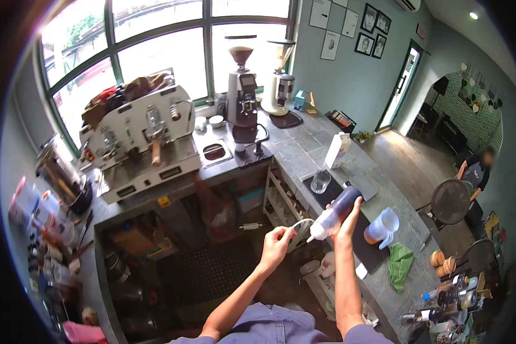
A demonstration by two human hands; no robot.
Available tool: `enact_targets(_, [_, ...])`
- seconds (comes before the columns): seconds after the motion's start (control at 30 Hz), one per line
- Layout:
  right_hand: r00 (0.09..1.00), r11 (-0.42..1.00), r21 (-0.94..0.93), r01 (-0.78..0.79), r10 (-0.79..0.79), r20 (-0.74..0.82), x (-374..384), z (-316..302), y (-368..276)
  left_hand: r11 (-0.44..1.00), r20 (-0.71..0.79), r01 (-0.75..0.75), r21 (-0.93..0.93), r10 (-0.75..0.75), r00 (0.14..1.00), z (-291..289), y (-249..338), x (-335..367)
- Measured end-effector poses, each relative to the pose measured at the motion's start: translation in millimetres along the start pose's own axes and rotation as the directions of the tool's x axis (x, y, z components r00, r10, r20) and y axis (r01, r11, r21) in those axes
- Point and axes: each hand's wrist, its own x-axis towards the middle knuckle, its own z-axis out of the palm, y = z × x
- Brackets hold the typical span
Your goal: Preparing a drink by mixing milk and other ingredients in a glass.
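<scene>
My right hand [346, 227] is wrapped round a squeeze bottle [345, 204] with dark liquid inside. The bottle tilts, its white nozzle pointing down and to the left. My left hand [276, 245] pinches the end of a thin white strap [304, 221] that loops from the bottle's neck; the strap's tip is hidden by the fingers. Beyond the bottle a clear ribbed glass [320, 182] stands on a dark counter mat [378, 259]. To the right of my right hand is a clear plastic pitcher [382, 227] with brown liquid at its bottom.
A green cloth [401, 266] and a white carton [337, 150] are on the tiled counter [295, 139]. An espresso machine [146, 135] and two coffee grinders [243, 92] stand along the window. Bottles and jars [441, 307] crowd the near right. A person [476, 175] is beyond the counter.
</scene>
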Motion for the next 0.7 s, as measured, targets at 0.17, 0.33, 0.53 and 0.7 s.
enact_targets(0.17, [0.947,0.95,-0.037,0.311,-0.312,-0.072,138,52,-45,0.999,0.175,0.031,0.027,-0.036,0.984,26,-10,174])
enact_targets(0.33, [0.833,0.814,-0.177,0.552,-0.533,0.147,241,40,-39,0.974,0.135,-0.016,0.225,-0.015,0.991,49,-74,282])
enact_targets(0.53, [0.802,0.692,-0.413,0.593,-0.557,0.217,316,12,-7,0.952,0.139,0.049,0.303,-0.095,0.986,57,-117,347])
enact_targets(0.7, [0.891,0.85,-0.292,0.439,-0.453,0.021,328,7,2,0.891,0.215,0.038,0.452,-0.15,0.965,53,-115,366])
